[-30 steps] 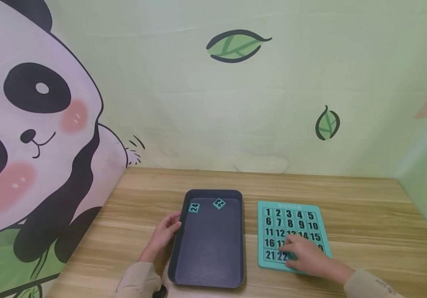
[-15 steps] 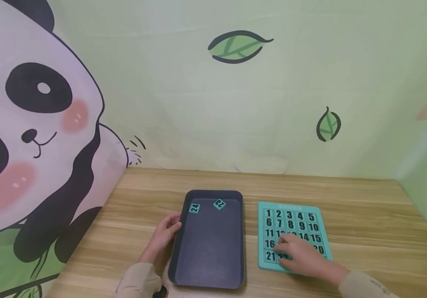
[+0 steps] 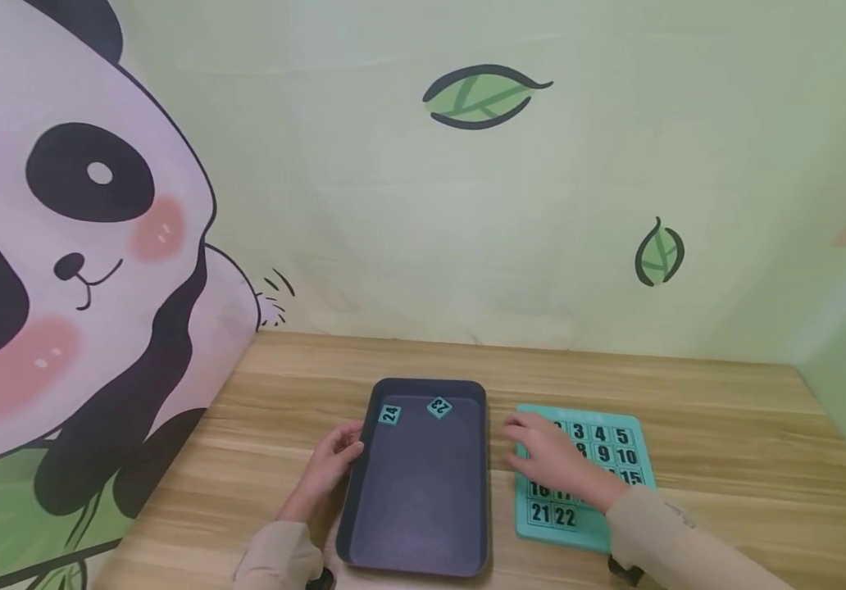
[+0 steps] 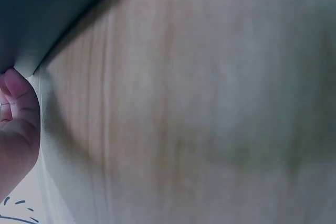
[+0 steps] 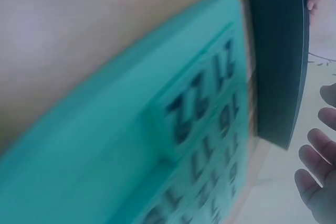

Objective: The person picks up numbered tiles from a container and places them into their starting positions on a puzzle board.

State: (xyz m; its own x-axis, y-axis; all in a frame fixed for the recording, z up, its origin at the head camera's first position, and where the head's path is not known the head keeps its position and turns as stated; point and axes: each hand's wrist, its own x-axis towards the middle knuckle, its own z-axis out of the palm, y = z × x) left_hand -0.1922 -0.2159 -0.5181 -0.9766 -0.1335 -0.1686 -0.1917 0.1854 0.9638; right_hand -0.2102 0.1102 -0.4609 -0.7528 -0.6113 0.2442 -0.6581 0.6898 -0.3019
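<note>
A dark grey tray [image 3: 423,492] lies on the wooden table, holding tile 24 [image 3: 389,415] and tile 23 [image 3: 439,407] near its far end. My left hand [image 3: 325,467] grips the tray's left side, thumb at the rim and fingers against the outer wall. A turquoise number board [image 3: 574,537] is to the right of the tray. Over the board's left side, my right hand [image 3: 548,451] reaches toward the tray, hiding some numbers. In the right wrist view its fingers [image 5: 315,156] are loosely bent with nothing between them. A bare recess [image 5: 131,156] shows beside tile 22 [image 5: 186,108].
Behind the table stands a pale green wall [image 3: 364,246] with printed leaves. A large printed panda [image 3: 128,270] covers the left side. A strip of wooden tabletop [image 3: 502,524] runs between tray and board.
My right hand has lifted from the board's lower rows and moved up and left toward the tray, uncovering 21 and 22. My left hand stays at the tray. The head view has shifted slightly.
</note>
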